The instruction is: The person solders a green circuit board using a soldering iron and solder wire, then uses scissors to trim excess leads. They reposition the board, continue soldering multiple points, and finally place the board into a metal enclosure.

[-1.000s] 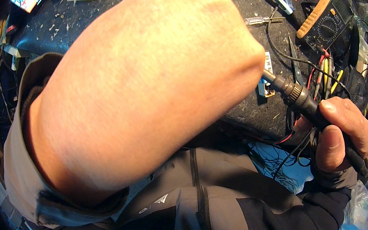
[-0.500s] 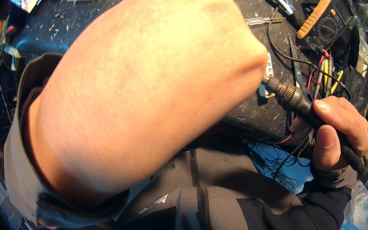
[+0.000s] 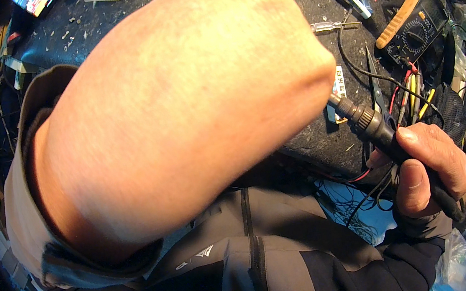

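Soldering iron [image 3: 374,124] is clamped in right hand [image 3: 431,167] near multimeter [image 3: 416,27], left hand [image 3: 266,45], grip unclear, hiding its tip.

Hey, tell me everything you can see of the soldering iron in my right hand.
The soldering iron is slim, with a dark handle, a ribbed brownish collar that looks metallic, and a narrower metal shaft. It slants from lower right to upper left, at the picture's right, gripped along its handle by your right hand. Its tip is hidden behind your left forearm; whether they touch, or whether it's hot, I can't tell.
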A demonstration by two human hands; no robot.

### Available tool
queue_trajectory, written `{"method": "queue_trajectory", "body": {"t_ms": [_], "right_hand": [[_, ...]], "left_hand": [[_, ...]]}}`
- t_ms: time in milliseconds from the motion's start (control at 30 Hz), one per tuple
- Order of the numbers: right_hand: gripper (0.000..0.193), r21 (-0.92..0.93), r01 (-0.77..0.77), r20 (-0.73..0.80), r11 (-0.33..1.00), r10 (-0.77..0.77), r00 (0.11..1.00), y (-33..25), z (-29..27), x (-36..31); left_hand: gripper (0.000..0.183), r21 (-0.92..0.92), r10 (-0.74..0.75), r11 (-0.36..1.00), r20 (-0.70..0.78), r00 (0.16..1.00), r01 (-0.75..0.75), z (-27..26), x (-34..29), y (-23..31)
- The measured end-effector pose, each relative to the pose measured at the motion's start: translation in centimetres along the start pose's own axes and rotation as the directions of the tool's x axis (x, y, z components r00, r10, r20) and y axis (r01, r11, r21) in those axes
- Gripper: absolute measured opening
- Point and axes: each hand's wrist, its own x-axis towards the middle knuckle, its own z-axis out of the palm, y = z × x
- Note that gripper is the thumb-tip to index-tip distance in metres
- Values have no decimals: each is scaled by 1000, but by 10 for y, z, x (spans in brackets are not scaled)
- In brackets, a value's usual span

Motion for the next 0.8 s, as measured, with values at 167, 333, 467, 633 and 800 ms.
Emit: {"method": "queue_trajectory", "body": {"t_ms": [167, 333, 467, 633, 800], "right_hand": [[26, -15, 6, -5, 1000, -6, 1000, -1, 1, 0], [26, -32, 28, 31, 999, -27, 999, -2, 0, 1], [27, -26, 48, 35, 998, -47, 998, -1, 0, 1], [26, -36, 81, 49, 996, -80, 996, 0, 0, 3], [26, -69, 32, -91, 997, -38, 995, -6, 2, -2]], "left_hand": [[14, -26, 20, 1000, 50, 999, -18, -6, 0, -3], [15, -11, 2, 1000, -5, 1000, -2, 0, -1, 0], [14, -9, 3, 1000, 1, 1000, -3, 1, -2, 0], [14, -13, 7, 1000, 18, 1000, -6, -1, 0, 0], [15, -50, 33, 998, 37, 999, -31, -5, 1, -3]]}}
